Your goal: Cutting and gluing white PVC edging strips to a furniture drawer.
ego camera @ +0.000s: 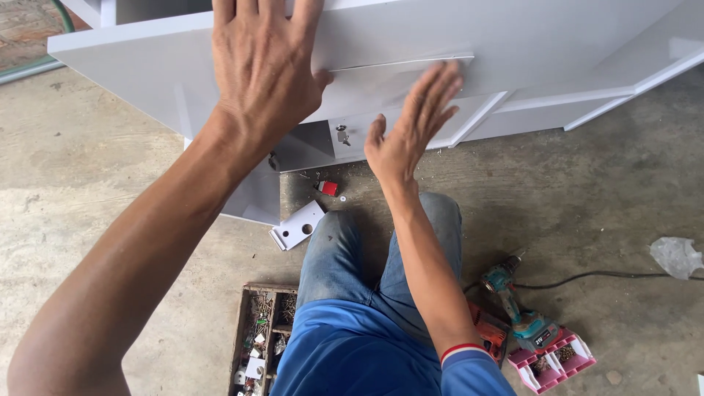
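Nearby: both hands, left (265, 70) and right (411, 128), flat open on white cabinet (528, 44); drill (513, 301), screw tray (257, 341) on floor.

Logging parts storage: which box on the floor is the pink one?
The small open tray beside the teal drill, right of the knees. The other, a brown wooden box, sits left.

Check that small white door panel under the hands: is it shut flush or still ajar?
Ajar. The small white door panel has its right edge lifted off the white cabinet, casting a shadow line. The right hand and left hand lie flat against it.
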